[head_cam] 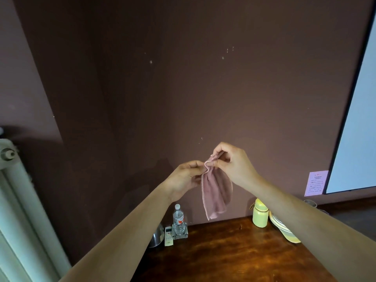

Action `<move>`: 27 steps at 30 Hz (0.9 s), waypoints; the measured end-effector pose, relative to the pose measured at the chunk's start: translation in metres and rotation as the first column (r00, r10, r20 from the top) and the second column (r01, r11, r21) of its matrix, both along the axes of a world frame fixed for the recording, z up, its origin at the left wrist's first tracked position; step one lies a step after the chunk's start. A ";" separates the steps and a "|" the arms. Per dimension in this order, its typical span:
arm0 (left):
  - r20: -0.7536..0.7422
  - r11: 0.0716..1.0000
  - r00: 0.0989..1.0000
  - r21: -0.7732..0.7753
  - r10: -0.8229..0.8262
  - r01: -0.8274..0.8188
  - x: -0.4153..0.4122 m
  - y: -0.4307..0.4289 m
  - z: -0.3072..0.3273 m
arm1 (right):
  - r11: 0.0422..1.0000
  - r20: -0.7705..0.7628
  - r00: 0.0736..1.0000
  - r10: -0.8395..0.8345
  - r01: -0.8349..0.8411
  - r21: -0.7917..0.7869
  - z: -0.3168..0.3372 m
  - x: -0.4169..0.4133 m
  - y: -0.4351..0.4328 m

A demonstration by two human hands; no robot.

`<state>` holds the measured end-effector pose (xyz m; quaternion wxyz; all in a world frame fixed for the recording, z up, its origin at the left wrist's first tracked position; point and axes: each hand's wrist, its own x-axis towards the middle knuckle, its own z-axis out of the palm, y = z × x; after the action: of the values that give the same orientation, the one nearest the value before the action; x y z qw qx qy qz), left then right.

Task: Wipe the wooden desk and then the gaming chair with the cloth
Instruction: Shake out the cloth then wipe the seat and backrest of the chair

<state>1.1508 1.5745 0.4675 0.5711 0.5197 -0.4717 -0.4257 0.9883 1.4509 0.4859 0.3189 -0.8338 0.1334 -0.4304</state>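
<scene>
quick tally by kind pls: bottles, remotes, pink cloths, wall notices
bottles: 2, a clear water bottle and a yellow flask
remotes: 1, the white remote
pink cloths: 1, the pink cloth
wall notices: 1, the pink notice
total: 5

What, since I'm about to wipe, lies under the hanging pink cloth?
Bare wooden desk, at its back edge; the cloth hangs clear above it. The water bottle and yellow flask stand aside. It covers only wall.
</scene>
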 end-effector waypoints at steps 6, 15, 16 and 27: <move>-0.164 1.000 0.986 0.031 0.000 0.005 -0.012 -0.005 -0.008 | 0.993 -0.005 1.000 0.029 -0.029 0.114 0.000 -0.005 -0.002; -0.122 0.991 0.984 0.063 0.128 -0.121 -0.009 0.002 -0.007 | 0.996 -0.086 0.993 0.084 -0.085 -0.009 -0.007 -0.010 0.005; -0.125 0.989 0.982 0.055 0.143 -0.137 -0.009 0.002 -0.007 | 0.996 -0.097 0.993 0.071 -0.075 -0.041 -0.008 -0.010 0.005; -0.120 0.990 0.983 -0.003 0.142 -0.143 -0.007 0.003 -0.015 | 0.997 -0.097 0.993 0.071 -0.072 -0.004 -0.013 -0.002 0.006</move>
<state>1.1433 1.5773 0.4523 0.6303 0.5223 -0.4007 -0.4114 0.9866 1.4567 0.4730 0.3240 -0.8592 0.1171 -0.3783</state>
